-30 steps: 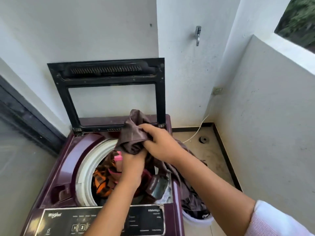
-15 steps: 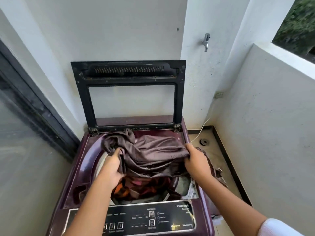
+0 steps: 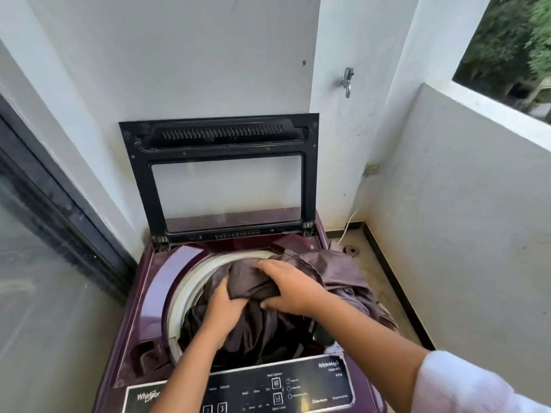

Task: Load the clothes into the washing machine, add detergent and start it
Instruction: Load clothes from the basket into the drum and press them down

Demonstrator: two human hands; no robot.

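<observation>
Washing machine (image 3: pixel 155 293), maroon and top-loading, fills the near middle, with its black control panel (image 3: pixel 268 389) along the nearest edge. A white sleeve (image 3: pixel 465 383) shows at the near right corner, and both bare forearms reach over the panel into the tub. The left hand (image 3: pixel 222 311) is low in the opening, its fingers buried in a fold of the brown garment (image 3: pixel 343 269) and curled into it. Just right of it and a little farther, the right hand (image 3: pixel 289 290) lies on top of the same bunch, fingers bent over the cloth and thumb tucked beneath, gripping the fabric. The garment sits mostly inside the white drum rim (image 3: pixel 190 281), piled up to the opening, while its right part spills over the machine's right edge and hangs outside. At the near left of the top is a dark recess (image 3: pixel 149 356). Beyond the tub the black-framed lid (image 3: pixel 220 138) stands upright against the white wall. A glass door (image 3: pixel 44 293) runs along the left. Far right on the floor are a white cable (image 3: pixel 350 222) and a round drain (image 3: pixel 351 251), and a metal tap (image 3: pixel 347 80) juts from the wall above
</observation>
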